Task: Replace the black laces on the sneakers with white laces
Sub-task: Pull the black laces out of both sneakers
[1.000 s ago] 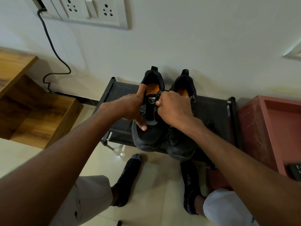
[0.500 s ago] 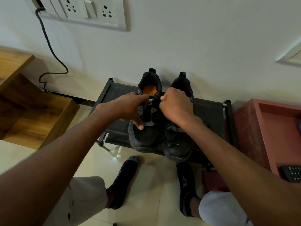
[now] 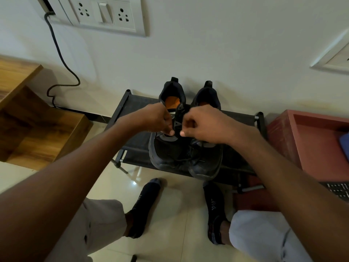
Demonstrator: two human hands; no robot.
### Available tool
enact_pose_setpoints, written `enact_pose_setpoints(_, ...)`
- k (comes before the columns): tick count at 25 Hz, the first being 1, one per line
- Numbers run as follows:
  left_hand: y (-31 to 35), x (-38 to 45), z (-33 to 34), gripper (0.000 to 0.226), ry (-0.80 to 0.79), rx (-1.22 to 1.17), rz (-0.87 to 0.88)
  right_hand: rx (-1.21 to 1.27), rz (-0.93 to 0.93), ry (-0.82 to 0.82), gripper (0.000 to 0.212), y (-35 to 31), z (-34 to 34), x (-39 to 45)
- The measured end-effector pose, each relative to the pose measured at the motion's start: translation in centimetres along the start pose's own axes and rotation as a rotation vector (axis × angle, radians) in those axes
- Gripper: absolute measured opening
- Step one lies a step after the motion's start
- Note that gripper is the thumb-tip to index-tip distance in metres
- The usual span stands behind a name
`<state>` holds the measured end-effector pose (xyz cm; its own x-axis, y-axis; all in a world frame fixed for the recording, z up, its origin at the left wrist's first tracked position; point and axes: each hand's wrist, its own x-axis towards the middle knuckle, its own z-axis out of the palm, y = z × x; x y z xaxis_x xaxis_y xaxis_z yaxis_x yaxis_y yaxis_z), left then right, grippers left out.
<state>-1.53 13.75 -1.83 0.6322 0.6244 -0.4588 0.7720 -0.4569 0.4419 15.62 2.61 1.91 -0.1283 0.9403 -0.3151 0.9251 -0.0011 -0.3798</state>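
**Inspector:** Start with the setting. A low black shoe rack (image 3: pixel 136 110) stands against the wall, and everything else is placed from it. Beyond its left end is a wooden cabinet (image 3: pixel 37 129); beyond its right end, a red box (image 3: pixel 311 133). Above the rack on the wall is a socket plate (image 3: pixel 103 14), with a cable (image 3: pixel 62 59) running down from it. The person's socked feet are on the tiled floor just in front of the rack.

**Clerk:** And the sneakers?

**Inspector:** Two black sneakers sit side by side on the rack's top shelf, heels to the wall, touching. The left sneaker (image 3: pixel 166 150) is the one being worked on. The right sneaker (image 3: pixel 205 163) has black laces (image 3: pixel 196 157), lying loose across its front.

**Clerk:** State of each grip?

**Inspector:** The left hand (image 3: pixel 153 120) has its fingers curled at the left side of the left sneaker's tongue, thumb and fingertip pinched together. The right hand (image 3: pixel 204 125) mirrors it on the other side, also curled and pinching. Each appears to hold the dark lace or an eyelet edge; which one is too small to tell.

**Clerk:** Progress?

**Inspector:** Early, in my judgement. No white laces are in view anywhere. The left sneaker looks to be mid-unlacing; the right is untouched. Both removals and all re-lacing remain.
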Motion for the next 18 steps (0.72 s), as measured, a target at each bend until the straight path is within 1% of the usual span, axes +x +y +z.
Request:
enact_pose_setpoints(1,0.2,0.0,0.2,0.023,0.015,-0.001,-0.015,-0.021,-0.012,0.089,0.023,-0.1,0.4,0.5)
enact_pose_setpoints(2,0.3,0.1,0.3,0.022,0.018,-0.003,-0.024,-0.019,-0.013,0.145,0.036,-0.2,0.9,1.1)
enact_pose_setpoints(3,0.5,-0.1,0.3,0.019,0.014,-0.021,-0.027,-0.027,-0.011,0.164,0.056,-0.3,1.4,1.5)
enact_pose_setpoints(5,0.4,-0.8,-0.3,0.013,-0.022,-0.131,-0.032,-0.134,0.019,0.112,0.092,-0.5,3.0,1.6)
enact_pose_setpoints(6,0.1,-1.1,-0.6,0.012,-0.044,-0.206,-0.041,-0.201,0.042,0.074,0.103,-0.6,3.7,1.6)
enact_pose_setpoints(8,-1.0,-1.9,-1.4,0.012,-0.091,-0.438,-0.079,-0.261,0.077,0.065,0.113,-0.5,4.8,1.5)
enact_pose_setpoints(10,-2.0,-2.8,-1.8,0.013,-0.126,-0.696,-0.11,-0.233,0.095,0.095,0.115,-0.7,5.0,1.2)
enact_pose_setpoints(11,-2.3,-3.1,-1.8,0.016,-0.116,-0.717,-0.105,-0.22,0.097,0.103,0.116,-0.7,5.0,1.2)
enact_pose_setpoints(12,-2.3,-3.2,-1.7,0.02,-0.061,-0.624,-0.085,-0.212,0.098,0.106,0.117,-0.8,5.1,1.1)
enact_pose_setpoints(14,-1.3,-3.4,-0.6,0.021,0.14,-0.325,-0.003,-0.204,0.107,0.099,0.121,-0.8,5.1,1.1)
enact_pose_setpoints(15,-0.6,-3.4,0.0,0.022,0.234,-0.225,0.047,-0.197,0.111,0.095,0.122,-0.8,5.0,1.2)
enact_pose_setpoints(16,0.0,-3.2,0.8,0.024,0.279,-0.132,0.084,-0.185,0.113,0.093,0.124,-0.8,5.0,1.2)
enact_pose_setpoints(18,0.8,-2.7,2.0,0.028,0.274,0.07,0.109,-0.161,0.113,0.094,0.126,-0.7,4.9,1.3)
